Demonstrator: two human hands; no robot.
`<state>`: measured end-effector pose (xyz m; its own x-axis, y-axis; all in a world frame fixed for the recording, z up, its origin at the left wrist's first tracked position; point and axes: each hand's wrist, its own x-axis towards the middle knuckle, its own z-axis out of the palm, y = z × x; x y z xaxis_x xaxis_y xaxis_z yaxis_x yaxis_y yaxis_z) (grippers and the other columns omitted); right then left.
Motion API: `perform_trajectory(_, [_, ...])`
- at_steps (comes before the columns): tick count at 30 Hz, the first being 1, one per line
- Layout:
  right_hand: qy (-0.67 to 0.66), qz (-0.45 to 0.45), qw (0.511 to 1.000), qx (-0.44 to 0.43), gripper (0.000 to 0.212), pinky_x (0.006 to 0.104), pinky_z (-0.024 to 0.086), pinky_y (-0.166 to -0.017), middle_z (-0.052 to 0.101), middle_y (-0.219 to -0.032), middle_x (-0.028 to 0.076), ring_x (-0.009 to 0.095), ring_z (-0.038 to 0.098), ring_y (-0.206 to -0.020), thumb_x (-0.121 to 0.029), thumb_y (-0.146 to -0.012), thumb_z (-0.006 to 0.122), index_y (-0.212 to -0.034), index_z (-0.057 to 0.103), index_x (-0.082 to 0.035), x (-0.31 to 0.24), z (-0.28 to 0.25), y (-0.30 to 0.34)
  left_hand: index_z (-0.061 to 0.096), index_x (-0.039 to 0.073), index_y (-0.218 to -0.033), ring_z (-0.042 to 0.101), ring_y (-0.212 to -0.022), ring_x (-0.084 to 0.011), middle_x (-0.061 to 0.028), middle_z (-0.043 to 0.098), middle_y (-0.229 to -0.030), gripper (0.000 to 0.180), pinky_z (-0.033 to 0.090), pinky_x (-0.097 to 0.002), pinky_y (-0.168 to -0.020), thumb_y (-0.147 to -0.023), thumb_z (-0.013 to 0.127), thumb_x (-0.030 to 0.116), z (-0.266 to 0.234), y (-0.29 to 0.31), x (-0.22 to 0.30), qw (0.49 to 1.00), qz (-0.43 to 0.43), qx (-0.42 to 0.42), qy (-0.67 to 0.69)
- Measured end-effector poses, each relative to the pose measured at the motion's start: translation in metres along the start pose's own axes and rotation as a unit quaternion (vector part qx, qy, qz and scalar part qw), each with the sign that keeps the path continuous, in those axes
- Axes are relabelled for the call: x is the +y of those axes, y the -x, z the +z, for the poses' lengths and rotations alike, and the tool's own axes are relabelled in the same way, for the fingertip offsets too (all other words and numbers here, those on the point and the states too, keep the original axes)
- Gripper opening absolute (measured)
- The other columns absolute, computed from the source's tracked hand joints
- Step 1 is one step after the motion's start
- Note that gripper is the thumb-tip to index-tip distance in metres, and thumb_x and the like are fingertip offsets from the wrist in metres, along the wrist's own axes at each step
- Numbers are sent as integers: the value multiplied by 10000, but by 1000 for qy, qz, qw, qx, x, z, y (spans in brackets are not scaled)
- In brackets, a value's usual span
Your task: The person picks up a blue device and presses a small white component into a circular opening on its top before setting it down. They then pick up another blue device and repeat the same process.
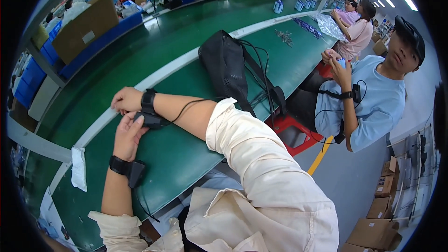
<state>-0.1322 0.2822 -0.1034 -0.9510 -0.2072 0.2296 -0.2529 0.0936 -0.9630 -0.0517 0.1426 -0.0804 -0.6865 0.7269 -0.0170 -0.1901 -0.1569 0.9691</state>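
Note:
My left hand [127, 137] comes up from the lower left and grips a small black wrist device [148, 120] strapped to my right wrist. Its thumb lies on top of the device; the other fingers are partly hidden. My right hand [127, 99] reaches across to the left, palm down by the white rail [100, 121]. The right fingers are loosely bent and apart, with nothing seen in them. A black strap [148, 99] circles the right wrist, and a thin cable runs back along that forearm. Another black wrist device [136, 173] sits on my left wrist.
A black bag [224, 65] with straps and cables lies on the green table [186, 170]. A white packet [79, 169] rests at the left. Small metal parts [284, 38] lie farther off. On the right, a person in light blue [373, 98] handles a small blue object near a red stool [294, 133].

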Motion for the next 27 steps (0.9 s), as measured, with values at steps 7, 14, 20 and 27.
perform_trajectory(7, [17, 12, 1000, -21, 163, 248, 508, -559, 663, -741, 82, 126, 620, -606, -66, -811, 588, -927, 678, 3, -25, 9, 5, 493, 32, -1139, 595, -969, -149, -64, 599, -1079, 263, 484, -302, -843, -908, 578, 123, -1, 11, 14, 1000, -6, 22, 10])
perform_trajectory(14, [11, 4, 1000, -5, 174, 251, 508, -565, 666, -758, 87, 126, 617, -611, -70, -817, 584, -942, 674, 13, -25, 2, 0, 494, 16, -1136, 604, -980, -163, -74, 603, -1081, 249, 494, -323, -860, -917, 557, 117, 5, 5, 19, 1000, 9, -5, -10])
perform_trajectory(20, [7, 4, 1000, 6, 168, 258, 520, -580, 671, -730, 90, 133, 628, -599, -57, -794, 588, -913, 686, 9, -24, 10, 7, 496, 18, -1129, 610, -966, -151, -73, 611, -1064, 246, 497, -299, -842, -919, 561, 128, 1, 13, 12, 1000, 10, 2, 1])
perform_trajectory(27, [29, 10, 1000, 4, 168, 252, 511, -576, 661, -725, 85, 129, 619, -608, -48, -806, 584, -933, 678, 10, -21, 12, 7, 496, 17, -1122, 611, -961, -146, -72, 613, -1055, 243, 499, -287, -837, -917, 565, 130, -4, 13, 11, 1000, 4, 0, -1])
